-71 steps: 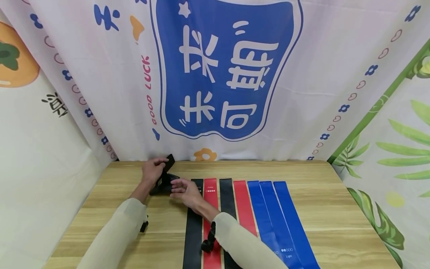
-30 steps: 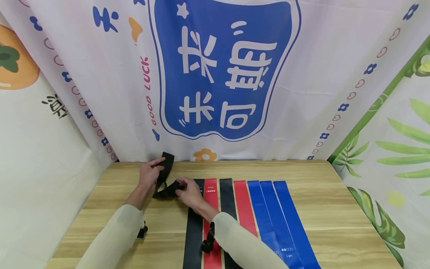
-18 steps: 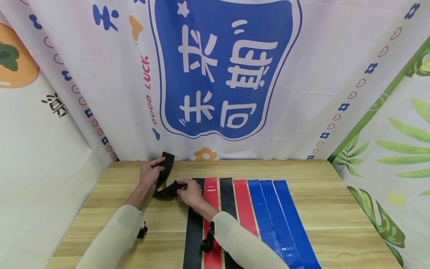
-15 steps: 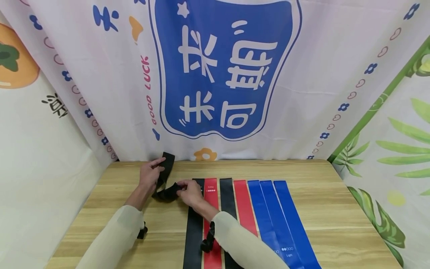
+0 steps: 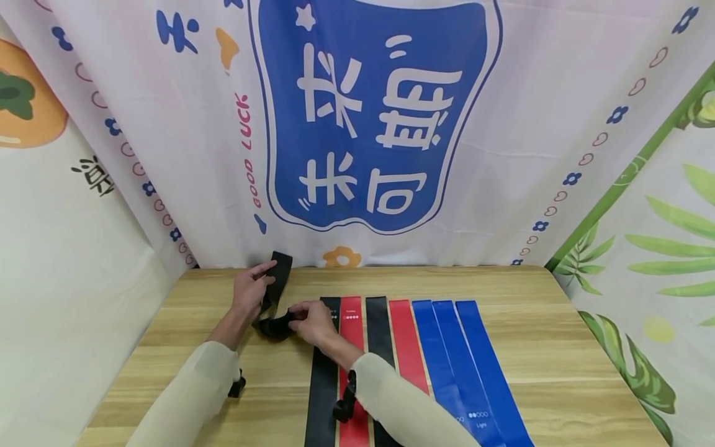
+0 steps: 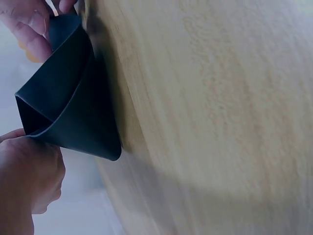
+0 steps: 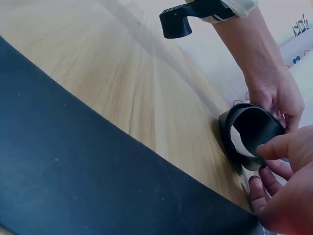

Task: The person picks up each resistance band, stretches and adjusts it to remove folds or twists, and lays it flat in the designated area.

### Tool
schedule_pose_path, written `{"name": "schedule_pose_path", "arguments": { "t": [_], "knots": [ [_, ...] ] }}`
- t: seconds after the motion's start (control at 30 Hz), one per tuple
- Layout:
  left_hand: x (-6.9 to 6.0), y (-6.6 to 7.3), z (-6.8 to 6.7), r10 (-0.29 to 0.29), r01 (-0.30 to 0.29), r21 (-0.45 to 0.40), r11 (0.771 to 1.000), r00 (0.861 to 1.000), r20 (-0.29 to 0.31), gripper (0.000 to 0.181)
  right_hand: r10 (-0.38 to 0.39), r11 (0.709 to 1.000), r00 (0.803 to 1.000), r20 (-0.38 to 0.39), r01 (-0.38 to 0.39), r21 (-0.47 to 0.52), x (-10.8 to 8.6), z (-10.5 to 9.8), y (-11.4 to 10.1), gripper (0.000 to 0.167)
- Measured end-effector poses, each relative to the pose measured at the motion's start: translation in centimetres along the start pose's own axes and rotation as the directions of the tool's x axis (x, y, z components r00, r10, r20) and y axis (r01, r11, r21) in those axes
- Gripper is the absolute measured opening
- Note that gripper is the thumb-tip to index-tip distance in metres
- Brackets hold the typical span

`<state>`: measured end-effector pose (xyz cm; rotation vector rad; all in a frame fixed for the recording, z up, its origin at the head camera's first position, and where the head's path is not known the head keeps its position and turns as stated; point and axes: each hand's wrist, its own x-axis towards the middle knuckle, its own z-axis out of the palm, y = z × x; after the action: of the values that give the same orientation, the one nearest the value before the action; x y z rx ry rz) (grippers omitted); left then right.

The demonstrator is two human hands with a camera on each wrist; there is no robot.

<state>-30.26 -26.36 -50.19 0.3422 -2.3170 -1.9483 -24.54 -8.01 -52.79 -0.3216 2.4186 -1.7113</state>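
Near the back left of the table, both hands hold a black resistance band (image 5: 281, 273), bent into a loop. The left hand (image 5: 249, 293) pinches its raised end beside the curtain. The right hand (image 5: 317, 321) pinches the lower, curled part, close to the tabletop. In the left wrist view the resistance band (image 6: 93, 117) stands on its edge, folded over in layers, with fingers at its top and bottom. The right wrist view shows the resistance band (image 7: 229, 129) as a rounded open coil, thumb and fingers on its near edge.
Several flat bands lie side by side: a black band (image 5: 322, 397) under the right forearm, a red band (image 5: 350, 335), another black band (image 5: 377, 323), another red band (image 5: 404, 341), and blue bands (image 5: 472, 347). The wooden table (image 5: 570, 347) meets a printed curtain (image 5: 475, 248) behind.
The right hand, earlier loosely beside the black resistance band, has taken hold of it and edged left. The band's lower part has curled tighter. The left hand keeps its hold, its end now raised higher.
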Motion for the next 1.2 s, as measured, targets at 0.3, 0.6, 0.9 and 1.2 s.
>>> {"name": "schedule_pose_path", "arguments": {
  "t": [0.3,0.6,0.9,1.2],
  "knots": [
    [-0.5,0.4,0.0,-0.019,0.019,-0.022,1.0,1.0,-0.002,0.044,-0.002,0.995,1.0,-0.016,0.004,0.1,-0.1,-0.3,0.4,0.017],
    [-1.1,1.2,-0.4,0.0,0.001,-0.043,0.999,1.0,0.03,0.047,-0.017,0.989,0.997,0.078,0.006,0.145,-0.4,-0.8,0.4,0.024],
    [-1.1,1.6,-0.9,0.008,-0.007,-0.03,1.0,0.999,0.041,0.047,-0.036,0.981,0.98,0.194,-0.003,0.195,-1.6,-2.4,0.2,0.037],
    [-1.4,2.3,-1.5,0.01,-0.004,-0.056,0.998,0.995,0.098,0.052,0.041,0.949,0.951,0.307,-0.133,0.285,-2.9,-4.2,-0.2,0.034]
  ]
}}
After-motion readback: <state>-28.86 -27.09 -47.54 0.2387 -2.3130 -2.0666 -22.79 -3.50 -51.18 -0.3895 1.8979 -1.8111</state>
